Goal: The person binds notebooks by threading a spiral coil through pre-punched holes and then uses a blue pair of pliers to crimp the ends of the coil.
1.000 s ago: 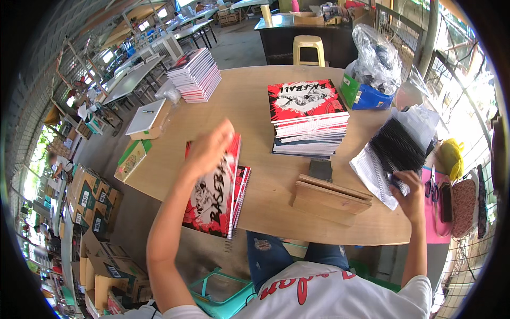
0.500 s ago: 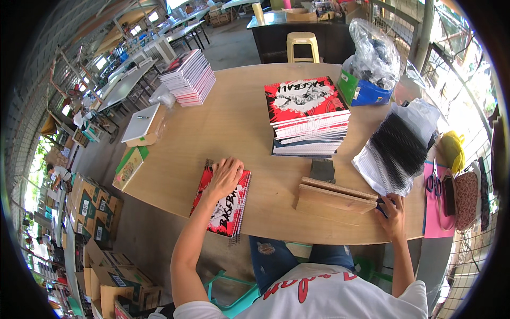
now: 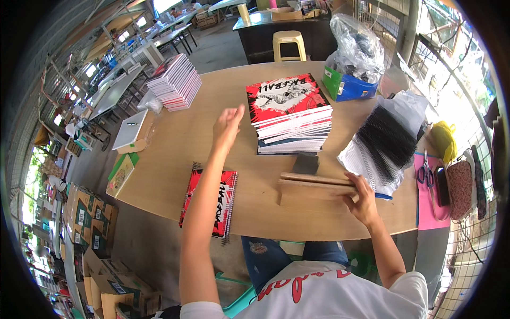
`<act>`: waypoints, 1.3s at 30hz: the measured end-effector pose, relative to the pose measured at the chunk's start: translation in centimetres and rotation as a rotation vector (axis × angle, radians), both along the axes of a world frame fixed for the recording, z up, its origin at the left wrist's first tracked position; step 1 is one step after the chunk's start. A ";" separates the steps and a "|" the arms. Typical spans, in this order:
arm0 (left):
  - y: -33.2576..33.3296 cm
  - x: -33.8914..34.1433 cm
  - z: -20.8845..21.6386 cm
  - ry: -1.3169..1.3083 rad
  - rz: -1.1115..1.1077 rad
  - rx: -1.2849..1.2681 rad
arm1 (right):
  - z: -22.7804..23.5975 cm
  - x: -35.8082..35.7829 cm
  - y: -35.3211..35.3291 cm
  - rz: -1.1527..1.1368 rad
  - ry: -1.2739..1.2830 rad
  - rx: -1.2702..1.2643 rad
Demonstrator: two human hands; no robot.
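My left hand [image 3: 227, 127] hovers empty over the wooden table [image 3: 175, 154], fingers apart, between a red spiral-bound notebook [image 3: 219, 204] lying near the front edge and a tall stack of red-covered notebooks [image 3: 289, 114]. My right hand [image 3: 363, 198] rests on the right end of a wooden block jig [image 3: 313, 190] at the table's front. A heap of black spiral bindings [image 3: 385, 143] on white plastic lies just right of the jig.
A second notebook stack [image 3: 175, 82] sits at the far left. A blue-green box with a plastic bag [image 3: 350, 58] stands at the back. Scissors [image 3: 426, 171], a phone and a pouch lie on a pink sheet at right. Cardboard boxes [image 3: 90, 223] crowd the floor at left.
My left hand laid the red notebook flat on the table, let go and lifted toward the tall stack. My right hand moved from the bindings onto the wooden jig.
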State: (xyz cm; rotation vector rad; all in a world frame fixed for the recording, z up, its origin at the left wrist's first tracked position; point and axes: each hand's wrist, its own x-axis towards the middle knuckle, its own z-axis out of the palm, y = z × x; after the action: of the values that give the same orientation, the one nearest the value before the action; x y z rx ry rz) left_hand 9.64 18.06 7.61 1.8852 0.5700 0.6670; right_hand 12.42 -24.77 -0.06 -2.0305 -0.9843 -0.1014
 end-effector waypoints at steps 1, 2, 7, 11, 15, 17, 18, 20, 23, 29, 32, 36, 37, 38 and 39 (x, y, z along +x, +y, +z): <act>0.0 2.1 1.4 0.074 -0.030 -0.224 | 0.1 0.5 0.3 0.033 -0.003 -0.027; 0.2 3.3 2.0 0.074 -0.039 -0.222 | 0.1 0.5 0.2 0.025 -0.004 -0.025; 6.0 2.6 1.9 0.149 0.048 0.169 | 4.6 -0.1 1.6 0.092 -0.130 0.025; -5.0 1.3 7.3 -0.260 0.002 0.118 | 7.3 2.8 0.0 -0.170 -0.336 0.174; -9.8 -4.9 4.8 -0.500 -0.184 -0.076 | 12.9 2.8 5.3 0.089 0.262 0.777; -12.3 -6.3 2.9 -0.551 -0.150 -0.160 | 12.7 2.9 6.3 0.142 0.387 0.665; -11.5 -7.2 1.2 -0.563 -0.129 -0.181 | 12.9 2.0 7.8 0.112 0.370 0.598; -9.1 -8.4 -1.8 -0.514 -0.116 -0.185 | 10.0 1.8 10.3 0.102 0.215 0.463; -7.2 -9.8 -6.4 -0.520 -0.078 -0.261 | 9.5 0.2 12.2 0.115 0.033 0.397; -8.3 -9.6 -7.1 -0.566 -0.113 -0.262 | 8.8 -0.3 11.7 0.094 0.021 0.371; -7.7 -9.9 -6.6 -0.512 -0.101 -0.263 | 8.7 -0.7 11.7 0.083 0.047 0.386; -8.9 -9.8 -8.1 -0.462 -0.116 -0.194 | 7.0 -0.4 10.6 0.051 0.153 0.288; -9.8 -9.8 -8.7 -0.385 -0.154 -0.155 | 6.6 0.0 9.3 0.035 0.127 0.236; -10.8 -9.8 -9.2 -0.386 -0.159 -0.152 | 6.1 0.4 7.8 0.018 0.101 0.188; -12.0 -9.6 -9.9 -0.280 -0.157 -0.067 | 5.4 0.8 6.2 0.028 0.148 0.200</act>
State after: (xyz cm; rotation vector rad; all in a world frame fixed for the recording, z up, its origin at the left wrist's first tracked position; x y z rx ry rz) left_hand 0.01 6.05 -2.25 1.7163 0.2592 0.7816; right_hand 13.22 -18.57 5.35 -1.8139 -0.8733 -0.0325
